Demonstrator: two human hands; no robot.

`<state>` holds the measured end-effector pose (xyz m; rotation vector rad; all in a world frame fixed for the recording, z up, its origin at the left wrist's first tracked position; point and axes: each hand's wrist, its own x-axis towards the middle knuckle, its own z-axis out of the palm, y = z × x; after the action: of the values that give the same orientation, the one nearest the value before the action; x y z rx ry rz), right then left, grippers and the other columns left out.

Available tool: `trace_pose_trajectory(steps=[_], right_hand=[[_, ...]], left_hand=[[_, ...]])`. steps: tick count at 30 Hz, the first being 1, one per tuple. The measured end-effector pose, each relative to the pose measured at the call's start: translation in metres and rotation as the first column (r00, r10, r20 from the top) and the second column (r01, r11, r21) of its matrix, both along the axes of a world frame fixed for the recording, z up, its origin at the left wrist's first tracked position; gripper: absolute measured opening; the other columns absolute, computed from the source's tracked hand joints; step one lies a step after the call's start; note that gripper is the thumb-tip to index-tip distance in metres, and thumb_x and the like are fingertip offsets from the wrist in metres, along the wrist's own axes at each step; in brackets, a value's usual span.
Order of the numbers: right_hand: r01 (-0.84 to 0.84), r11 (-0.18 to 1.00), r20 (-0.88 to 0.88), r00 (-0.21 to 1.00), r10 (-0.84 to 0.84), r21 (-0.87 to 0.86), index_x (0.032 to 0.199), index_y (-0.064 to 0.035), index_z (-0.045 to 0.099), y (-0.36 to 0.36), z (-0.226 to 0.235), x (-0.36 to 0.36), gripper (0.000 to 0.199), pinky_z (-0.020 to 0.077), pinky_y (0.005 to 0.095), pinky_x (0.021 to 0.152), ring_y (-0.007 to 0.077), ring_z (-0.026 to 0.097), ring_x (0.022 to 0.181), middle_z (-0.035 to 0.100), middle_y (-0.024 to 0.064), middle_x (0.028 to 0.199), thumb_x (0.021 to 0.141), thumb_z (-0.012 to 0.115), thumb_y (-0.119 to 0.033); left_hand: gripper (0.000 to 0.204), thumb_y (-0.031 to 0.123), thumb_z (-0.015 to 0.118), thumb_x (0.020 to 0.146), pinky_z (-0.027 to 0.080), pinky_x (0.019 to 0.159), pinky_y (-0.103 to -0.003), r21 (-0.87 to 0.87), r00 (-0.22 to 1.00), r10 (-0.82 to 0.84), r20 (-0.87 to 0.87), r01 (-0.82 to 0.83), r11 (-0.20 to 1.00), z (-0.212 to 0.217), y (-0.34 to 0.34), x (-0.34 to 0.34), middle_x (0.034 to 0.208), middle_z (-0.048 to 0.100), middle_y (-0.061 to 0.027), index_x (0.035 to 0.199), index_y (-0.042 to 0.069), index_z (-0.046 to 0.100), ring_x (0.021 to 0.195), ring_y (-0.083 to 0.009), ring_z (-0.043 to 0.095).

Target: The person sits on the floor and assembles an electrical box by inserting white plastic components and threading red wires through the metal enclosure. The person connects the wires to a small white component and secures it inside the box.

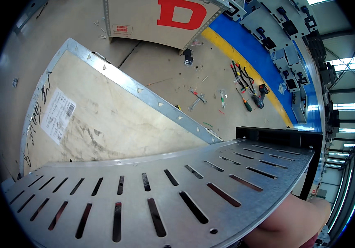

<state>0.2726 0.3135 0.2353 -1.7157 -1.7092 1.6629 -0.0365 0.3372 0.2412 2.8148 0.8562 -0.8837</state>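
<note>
A right arm (293,223) shows at approx 5 o'clock, bare, tucked under the edge of a slotted tray (161,194). The fingers are hidden beneath the metal, so grip can't be told; only a rounded stretch of forearm or wrist shows, touching or just under the tray's rim. The left hand is out of frame.

The tray, galvanised steel w/ rows of long slots, fills the lower half from 8 o'clock across to 3 o'clock, held up close to the camera and tilted, its far edge bending w/ the lens. It sits directly above the arm. At its 3 o'clock end a black bracket (280,136) stands against the tray's upper corner and runs down the right side.

Beyond the tray, at 10 o'clock, lies a plywood panel (103,120) w/ a metal-edged frame and a white label (58,115) near its left side. At 12 o'clock stands a wooden crate (144,20) w/ a large red mark.

On the floor toward 1–2 o'clock, well apart from the arm, hand tools are scattered: wrenches (197,98), screwdrivers (243,101) w/ red and green handles, pliers (239,72). Past them a yellow stripe (243,66) and a blue strip (264,62) run diagonally, w/ grey cabinets (285,53) lined along the far side.
</note>
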Motion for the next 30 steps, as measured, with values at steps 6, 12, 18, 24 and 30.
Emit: trace_pose_trajectory(steps=[6,12,18,24,30], right_hand=[[0.000,1.000,0.010,1.000,0.000,-0.031,0.123,0.0048,0.065,0.002,0.004,-0.003,0.026,0.0524,0.0427,0.096,0.0404,0.066,0.109,0.069,0.0248,0.114,0.103,0.056,-0.009],[-0.017,0.999,0.000,1.000,0.017,-0.050,0.126,0.0045,0.065,0.006,0.001,-0.002,0.027,0.0516,0.0421,0.098,0.0401,0.065,0.112,0.069,0.0246,0.117,0.104,0.057,-0.009],[-0.010,0.998,0.015,1.000,0.011,-0.061,0.129,0.0043,0.064,0.002,0.004,-0.004,0.028,0.0509,0.0415,0.100,0.0398,0.065,0.115,0.070,0.0245,0.121,0.105,0.057,-0.008],[-0.018,0.998,0.027,0.999,0.020,-0.067,0.131,0.0041,0.064,0.003,0.007,-0.005,0.029,0.0501,0.0409,0.102,0.0395,0.064,0.118,0.070,0.0243,0.124,0.106,0.057,-0.008],[-0.020,1.000,0.030,0.999,0.019,0.011,0.132,0.0040,0.063,-0.002,0.005,-0.006,0.031,0.0499,0.0435,0.102,0.0445,0.063,0.120,0.068,0.0270,0.125,0.104,0.057,-0.008]], left_hand=[[0.036,0.012,0.063,0.097,0.059,0.072,-0.038,0.047,1.000,-0.027,0.002,0.027,0.999,-0.002,-0.002,-0.002,0.115,0.063,-0.0130,0.133,0.014,0.066,0.088,-0.0281,0.069],[0.039,0.011,0.062,0.095,0.058,0.077,-0.039,0.018,0.998,-0.015,0.056,0.014,1.000,-0.001,-0.003,0.002,0.117,0.063,-0.0129,0.134,0.015,0.066,0.093,-0.0281,0.069],[0.041,0.012,0.062,0.094,0.057,0.079,-0.039,0.002,1.000,-0.004,0.002,0.004,1.000,0.001,0.000,0.007,0.116,0.064,-0.0129,0.135,0.015,0.065,0.095,-0.0287,0.068],[0.041,0.012,0.061,0.092,0.056,0.077,-0.039,-0.025,1.000,0.025,-0.011,-0.025,0.999,0.004,0.001,0.011,0.114,0.063,-0.0121,0.133,0.015,0.064,0.091,-0.0276,0.068],[0.042,0.013,0.061,0.092,0.056,0.072,-0.037,-0.011,0.998,-0.042,0.044,0.042,0.999,0.001,0.005,0.009,0.113,0.061,-0.0104,0.134,0.016,0.063,0.085,-0.0250,0.067]])
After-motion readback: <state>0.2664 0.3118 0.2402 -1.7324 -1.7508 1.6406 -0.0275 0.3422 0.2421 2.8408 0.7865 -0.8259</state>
